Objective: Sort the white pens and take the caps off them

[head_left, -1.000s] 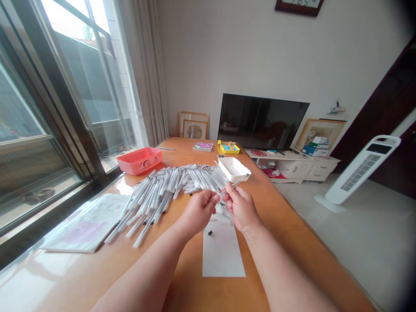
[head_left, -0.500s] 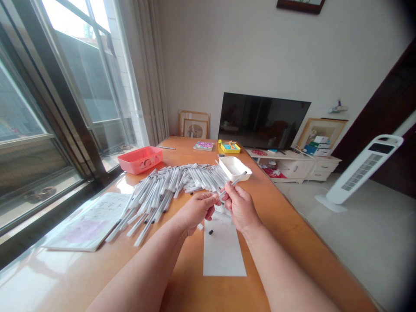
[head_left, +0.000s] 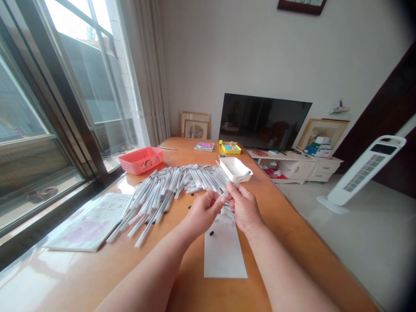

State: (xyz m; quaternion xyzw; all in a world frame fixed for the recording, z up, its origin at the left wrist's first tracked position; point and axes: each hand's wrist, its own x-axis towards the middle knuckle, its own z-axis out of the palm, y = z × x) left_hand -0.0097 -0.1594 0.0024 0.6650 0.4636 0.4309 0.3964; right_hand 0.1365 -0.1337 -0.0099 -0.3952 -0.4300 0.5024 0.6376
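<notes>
Mid-frame, the left hand (head_left: 203, 212) and right hand (head_left: 244, 207) pinch a slim white plastic pen (head_left: 240, 180), fingers closed on its barrel above the orange wooden counter (head_left: 286, 234). It looks light, stiff and smooth, probably slippery, so a mid-barrel hold seems surest.
</notes>
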